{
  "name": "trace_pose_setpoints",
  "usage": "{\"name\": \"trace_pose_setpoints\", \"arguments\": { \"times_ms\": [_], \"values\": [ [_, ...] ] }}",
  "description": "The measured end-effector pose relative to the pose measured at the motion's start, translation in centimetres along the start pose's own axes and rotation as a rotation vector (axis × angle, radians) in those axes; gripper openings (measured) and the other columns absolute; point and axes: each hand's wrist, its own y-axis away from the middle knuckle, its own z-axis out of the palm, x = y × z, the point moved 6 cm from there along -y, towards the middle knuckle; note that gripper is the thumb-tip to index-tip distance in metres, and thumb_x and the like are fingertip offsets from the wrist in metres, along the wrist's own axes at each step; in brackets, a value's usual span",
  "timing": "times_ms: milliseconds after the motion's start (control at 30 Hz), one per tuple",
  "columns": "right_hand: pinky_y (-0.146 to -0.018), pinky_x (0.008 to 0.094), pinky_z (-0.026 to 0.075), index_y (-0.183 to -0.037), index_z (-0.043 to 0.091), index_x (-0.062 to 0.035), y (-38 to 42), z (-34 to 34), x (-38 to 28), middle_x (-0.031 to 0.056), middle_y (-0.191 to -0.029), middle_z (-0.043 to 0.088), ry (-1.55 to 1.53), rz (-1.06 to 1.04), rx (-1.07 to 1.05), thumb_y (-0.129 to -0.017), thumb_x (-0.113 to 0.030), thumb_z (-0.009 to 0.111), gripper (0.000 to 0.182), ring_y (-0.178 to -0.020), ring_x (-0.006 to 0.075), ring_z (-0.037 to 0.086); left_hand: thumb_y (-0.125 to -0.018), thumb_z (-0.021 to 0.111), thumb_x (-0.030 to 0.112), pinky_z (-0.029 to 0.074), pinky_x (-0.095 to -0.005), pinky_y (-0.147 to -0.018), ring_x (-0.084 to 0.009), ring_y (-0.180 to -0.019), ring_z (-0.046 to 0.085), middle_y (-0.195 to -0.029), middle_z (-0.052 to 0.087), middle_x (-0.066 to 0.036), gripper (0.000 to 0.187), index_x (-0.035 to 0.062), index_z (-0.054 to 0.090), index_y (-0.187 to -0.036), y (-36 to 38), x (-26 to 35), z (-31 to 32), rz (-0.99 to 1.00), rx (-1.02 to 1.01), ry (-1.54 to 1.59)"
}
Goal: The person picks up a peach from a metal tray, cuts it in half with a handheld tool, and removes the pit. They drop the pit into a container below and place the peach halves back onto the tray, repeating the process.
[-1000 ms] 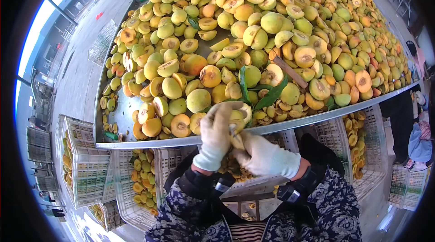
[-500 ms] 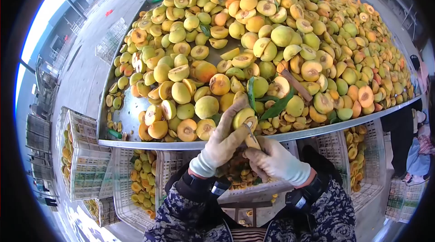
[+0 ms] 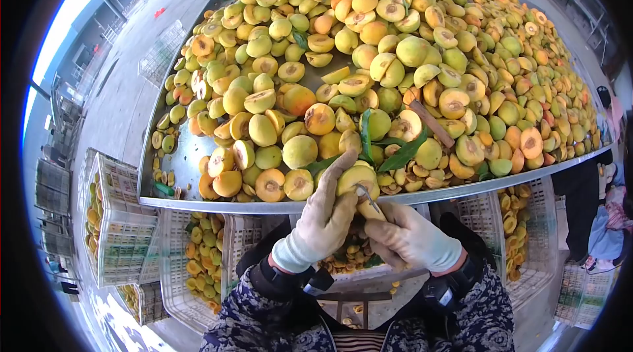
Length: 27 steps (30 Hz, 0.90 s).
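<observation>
My gloved left hand is closed around a halved yellow peach, its cut face turned up towards me. A small pitting knife with a thin metal blade is gripped in my gloved right hand. The metal tip touches the cut flesh near the middle of the half. My right fingers hide most of the handle. Both hands are just in front of the near rim of a metal table. Halved and whole peaches lie heaped beyond them.
Plastic crates of fruit stand under and beside the table, including a left crate and a right crate. Green leaves and a brown stick lie on the heap. Another person's dark trouser leg shows at right.
The peach half has turned so its cut face shows more. The knife's metal blade now lies across the flesh and is more visible. My hands stay nearly in place.
</observation>
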Motion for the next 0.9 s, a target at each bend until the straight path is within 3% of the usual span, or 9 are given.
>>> {"name": "trace_pose_setpoints", "arguments": {
  "times_ms": [167,267,367,433,500,567,667,767,900],
  "values": [
    [-0.038,0.0228,0.032,-0.104,0.05,-0.003,1.1,2.9,0.8,0.0009,-0.062,0.046,-0.089,0.096,-0.002,-0.09,-0.054,0.06,0.054,-0.042,0.009,0.04,-0.094,0.043,0.002,0.047,-0.032,-0.092,-0.0235,-0.103,0.06,-0.118,0.058,-0.02,0.05,-0.0109,0.031,-0.141,1.5,3.5,-0.8,0.085,0.048,-0.13],
    [-0.033,0.0252,0.024,-0.098,0.053,-0.0055,1.8,4.6,1.2,-0.001,-0.056,0.038,-0.466,0.128,-0.027,-0.091,-0.043,0.064,0.04,-0.035,0.0094,0.029,-0.095,0.046,0.008,0.048,-0.0311,-0.089,-0.0222,-0.101,0.062,-0.11,0.061,-0.018,0.048,-0.0065,0.035,-0.14,1.9,3.5,-0.9,0.008,-0.007,0.012],
    [-0.032,0.024,0.029,-0.109,0.056,-0.0017,1.7,5.5,1.8,-0.0032,-0.054,0.036,-0.734,0.045,-0.252,-0.1,-0.028,0.051,0.028,-0.035,0.0074,0.03,-0.095,0.045,0.009,0.046,-0.033,-0.092,-0.0239,-0.103,0.06,-0.112,0.06,-0.018,0.048,-0.0039,0.036,-0.141,2.0,4.5,-1.2,0.045,-0.049,0.042],
    [-0.033,0.0227,0.027,-0.105,0.056,-0.0027,1.6,6.4,2.4,-0.0032,-0.057,0.041,-0.976,0.104,-0.333,-0.097,-0.036,0.056,0.034,-0.036,0.0075,0.031,-0.096,0.045,0.01,0.045,-0.0337,-0.094,-0.0243,-0.106,0.059,-0.114,0.06,-0.018,0.049,-0.0027,0.036,-0.142,2.4,5.8,-1.7,0.168,0.001,0.023],
    [-0.034,0.0238,0.028,-0.104,0.056,-0.0026,2.0,7.0,1.6,-0.0018,-0.058,0.045,-0.953,0.111,-0.424,-0.094,-0.039,0.061,0.038,-0.039,0.0085,0.036,-0.095,0.046,0.01,0.044,-0.0335,-0.096,-0.0237,-0.109,0.057,-0.116,0.059,-0.018,0.049,-0.0028,0.035,-0.142,2.7,7.4,-1.7,0.26,-0.033,0.052],
    [-0.037,0.0245,0.03,-0.103,0.056,-0.0033,2.1,4.8,1.3,0.0004,-0.059,0.048,-0.173,-0.016,-0.057,-0.09,-0.044,0.066,0.044,-0.043,0.0103,0.043,-0.098,0.045,0.013,0.042,-0.0309,-0.098,-0.0227,-0.111,0.056,-0.121,0.057,-0.016,0.048,-0.0031,0.034,-0.142,2.6,6.5,-1.5,0.144,-0.075,0.158],
    [-0.041,0.024,0.031,-0.102,0.056,-0.0018,3.2,4.2,0.6,0.0018,-0.059,0.049,-0.056,-0.003,0.025,-0.084,-0.05,0.07,0.053,-0.046,0.012,0.046,-0.103,0.041,0.024,0.044,-0.0301,-0.098,-0.0199,-0.115,0.054,-0.131,0.051,-0.014,0.047,-0.003,0.034,-0.141,3.6,3.1,-1.2,-0.12,-0.012,0.871],
    [-0.041,0.0252,0.032,-0.105,0.054,-0.0002,3.2,4.0,2.5,0.0015,-0.059,0.049,-0.057,-0.038,0.007,-0.088,-0.043,0.068,0.048,-0.045,0.0112,0.045,-0.102,0.044,0.032,0.045,-0.0313,-0.098,-0.0186,-0.116,0.054,-0.136,0.048,-0.013,0.056,0.0002,0.029,-0.146,6.3,3.3,-1.6,-0.163,-0.145,1.093],
    [-0.042,0.0225,0.037,-0.103,0.05,-0.003,2.2,5.5,5.7,0.0005,-0.061,0.049,0.248,0.031,-0.012,-0.097,-0.025,0.052,0.023,-0.047,0.0082,0.047,-0.098,0.055,0.018,0.044,-0.0284,-0.095,-0.0124,-0.11,0.052,-0.124,0.055,-0.007,0.045,-0.0002,0.043,-0.138,7.8,2.7,1.0,-0.137,0.039,0.491]
  ]
}}
